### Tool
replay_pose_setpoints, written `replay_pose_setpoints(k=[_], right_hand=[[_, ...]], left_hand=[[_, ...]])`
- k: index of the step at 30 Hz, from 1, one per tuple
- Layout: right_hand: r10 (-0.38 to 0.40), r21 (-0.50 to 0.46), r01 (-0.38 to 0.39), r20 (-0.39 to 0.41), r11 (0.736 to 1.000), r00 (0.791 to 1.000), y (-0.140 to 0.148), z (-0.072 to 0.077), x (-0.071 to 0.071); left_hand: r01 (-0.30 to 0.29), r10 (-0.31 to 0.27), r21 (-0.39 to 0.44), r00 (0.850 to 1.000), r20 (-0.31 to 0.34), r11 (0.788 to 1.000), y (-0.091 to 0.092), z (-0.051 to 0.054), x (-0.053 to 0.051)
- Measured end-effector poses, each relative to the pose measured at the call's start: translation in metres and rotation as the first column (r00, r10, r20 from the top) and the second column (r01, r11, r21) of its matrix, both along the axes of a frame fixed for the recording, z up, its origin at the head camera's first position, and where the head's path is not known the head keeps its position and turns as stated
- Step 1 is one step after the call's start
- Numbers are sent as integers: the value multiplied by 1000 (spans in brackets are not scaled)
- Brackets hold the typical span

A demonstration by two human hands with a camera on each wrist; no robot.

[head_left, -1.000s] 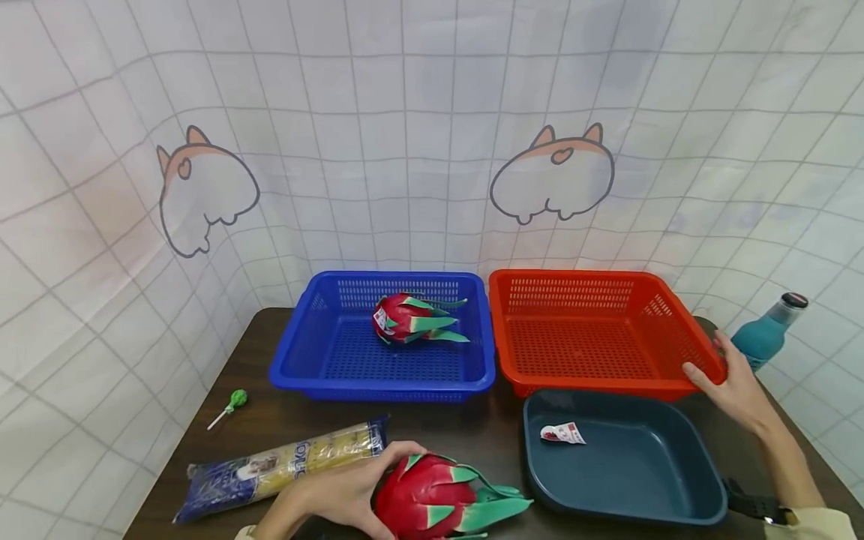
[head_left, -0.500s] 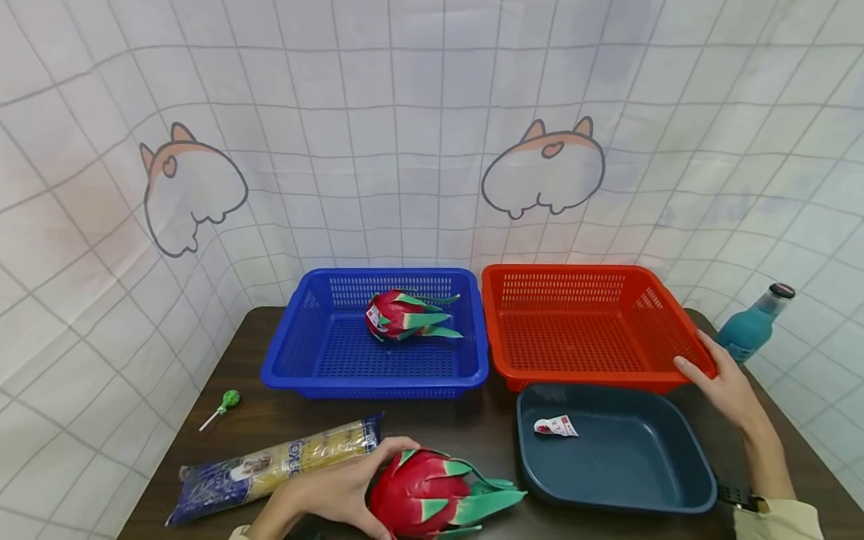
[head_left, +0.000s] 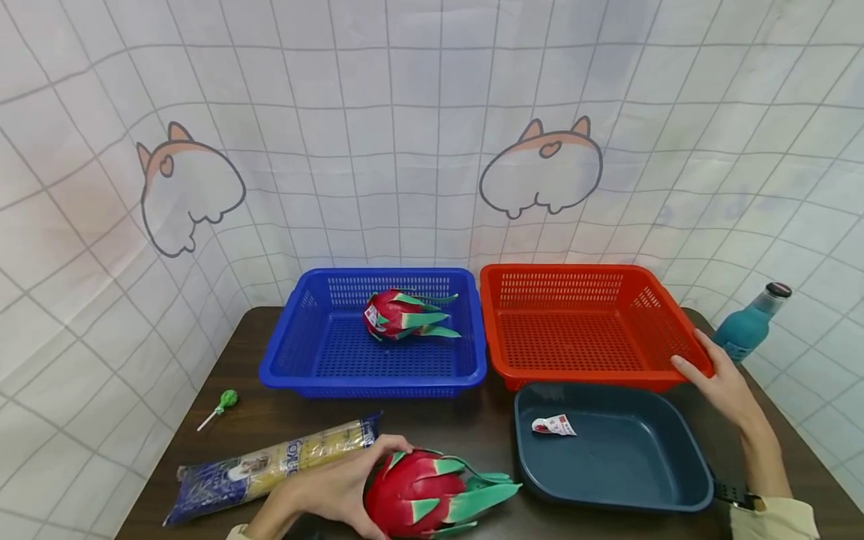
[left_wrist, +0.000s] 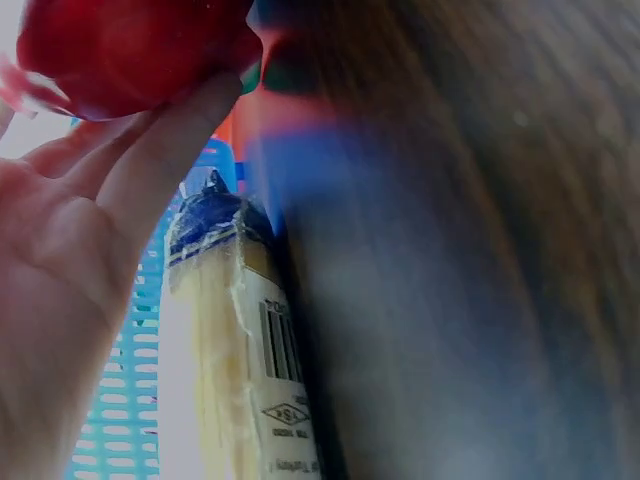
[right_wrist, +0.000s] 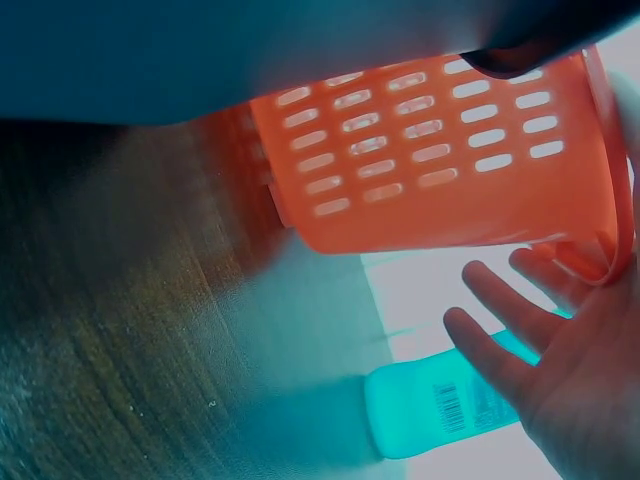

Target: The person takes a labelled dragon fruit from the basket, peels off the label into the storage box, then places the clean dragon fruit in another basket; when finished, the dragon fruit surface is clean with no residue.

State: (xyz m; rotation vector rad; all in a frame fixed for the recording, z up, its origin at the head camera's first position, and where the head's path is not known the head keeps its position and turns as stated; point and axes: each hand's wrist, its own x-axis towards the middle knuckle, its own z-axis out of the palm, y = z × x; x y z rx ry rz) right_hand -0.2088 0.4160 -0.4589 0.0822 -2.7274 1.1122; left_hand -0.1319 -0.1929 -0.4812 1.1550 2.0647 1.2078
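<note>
My left hand [head_left: 340, 484] holds a red dragon fruit [head_left: 412, 499] with green leaf tips at the table's front, thumb on the near side and fingers on the far side. In the left wrist view, the hand [left_wrist: 110, 200] presses against the fruit [left_wrist: 140, 50]. My right hand [head_left: 732, 394] grips the near right corner of a red basket [head_left: 580, 375], thumb over the rim. In the right wrist view, several fingers extend outside the basket wall [right_wrist: 440, 215], past a teal bottle [right_wrist: 420, 405]. A second dragon fruit [head_left: 398, 313] lies in the blue basket [head_left: 378, 388].
A long bag of spaghetti [head_left: 270, 465] lies left of my left hand. Behind it is a green lollipop [head_left: 223, 405]. A dark blue tray [head_left: 621, 469] with a small red-and-white packet [head_left: 553, 425] stands before the red basket. The teal bottle [head_left: 745, 326] stands beyond my right hand.
The head view has shifted a little, moving the whole scene slightly left and up. Both hands keep their places on the dragon fruit and the red basket.
</note>
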Motion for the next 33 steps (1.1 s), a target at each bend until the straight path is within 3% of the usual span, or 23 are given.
replay_pose_setpoints(k=[9,16,21,24,29,33], right_hand=[[13,-3,-13,-41,1000,999,0,-2,0],[7,-10,-7,-20,1000,1000,2,-1,1],[-2,-23,2,10,1000,1000,3,2,4],[-6,-33,6,14,999,1000,3,3,5],[-2,-43,3,18,999,1000,1,1,4],[1,-42,-1,18,999,1000,-1,-1,1]], left_hand=[[-54,55,21,998,-11,998,-15,13,-4],[-85,97,121,991,-95,989,-21,31,-1],[-119,149,232,982,-114,965,-17,39,2],[-197,231,269,968,-101,943,-11,39,2],[-336,367,271,928,-70,902,2,38,5],[-372,407,282,910,-77,885,9,40,8]])
